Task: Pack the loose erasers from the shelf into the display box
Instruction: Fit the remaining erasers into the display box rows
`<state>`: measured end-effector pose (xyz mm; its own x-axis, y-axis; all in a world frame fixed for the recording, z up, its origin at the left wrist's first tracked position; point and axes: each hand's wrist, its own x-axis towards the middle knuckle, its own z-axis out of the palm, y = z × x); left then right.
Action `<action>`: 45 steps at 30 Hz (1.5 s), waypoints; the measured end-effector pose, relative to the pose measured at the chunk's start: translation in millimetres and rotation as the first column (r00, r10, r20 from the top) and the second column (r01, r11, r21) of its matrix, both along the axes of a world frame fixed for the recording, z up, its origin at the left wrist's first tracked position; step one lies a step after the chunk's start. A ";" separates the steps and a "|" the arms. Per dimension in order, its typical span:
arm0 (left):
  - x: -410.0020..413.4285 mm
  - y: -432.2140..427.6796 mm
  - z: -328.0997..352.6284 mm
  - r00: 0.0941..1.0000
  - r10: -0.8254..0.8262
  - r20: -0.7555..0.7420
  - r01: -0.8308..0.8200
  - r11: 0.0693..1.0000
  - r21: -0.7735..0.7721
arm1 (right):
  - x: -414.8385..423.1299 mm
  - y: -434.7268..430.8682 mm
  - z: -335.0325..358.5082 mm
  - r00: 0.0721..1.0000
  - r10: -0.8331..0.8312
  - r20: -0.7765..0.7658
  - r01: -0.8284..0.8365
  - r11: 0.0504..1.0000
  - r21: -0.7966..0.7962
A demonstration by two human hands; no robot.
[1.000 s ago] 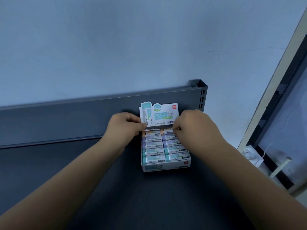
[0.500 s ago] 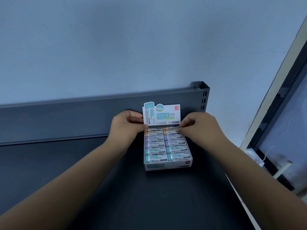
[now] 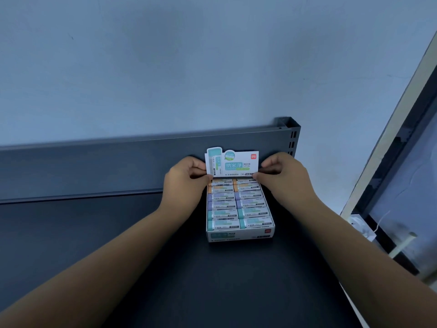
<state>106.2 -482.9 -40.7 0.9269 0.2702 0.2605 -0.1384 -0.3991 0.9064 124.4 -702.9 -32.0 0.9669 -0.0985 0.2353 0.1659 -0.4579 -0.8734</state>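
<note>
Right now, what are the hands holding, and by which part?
The upright header card of the display box: left hand pinches its lower left corner, right hand its lower right corner.

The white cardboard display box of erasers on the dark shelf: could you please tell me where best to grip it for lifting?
Probably its two long side walls, one hand from each side, low down: the white cardboard display box is full and open-topped, and its upright header card looks flimsy.
</note>
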 end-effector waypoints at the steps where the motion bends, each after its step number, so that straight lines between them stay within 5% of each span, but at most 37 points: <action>1: 1.1 1.3 -0.2 1.000 -0.001 0.004 0.001 1.000 0.001 | 1.0 0.8 -0.4 1.000 -0.001 0.000 0.001 1.000 0.011; 10: 9.6 7.0 3.4 0.998 -0.062 -0.004 0.062 0.996 0.071 | 7.2 0.2 1.5 0.998 0.057 -0.021 -0.058 0.998 -0.017; 18: 10.5 22.7 11.8 0.973 -0.229 -0.035 0.228 0.915 0.332 | 6.8 -7.1 14.0 0.987 0.133 -0.086 -0.146 0.974 -0.174; 22: 10.9 23.2 11.7 0.969 -0.240 -0.051 0.245 0.937 0.251 | 6.2 -8.3 12.4 0.986 0.148 -0.073 -0.159 0.970 -0.183; 27: 7.7 17.5 11.4 0.980 -0.166 -0.106 0.179 0.975 0.129 | 7.9 -7.1 11.3 0.986 0.152 -0.066 -0.159 0.978 -0.136; 34: 4.0 10.6 14.4 0.998 -0.008 -0.066 0.032 0.927 0.373 | 3.8 -6.5 11.6 0.991 0.128 -0.040 -0.133 0.974 -0.185; 45: -6.8 4.8 16.7 0.996 0.064 -0.066 -0.022 0.865 0.502 | -8.4 -4.7 13.3 0.998 0.050 0.045 -0.030 0.933 -0.360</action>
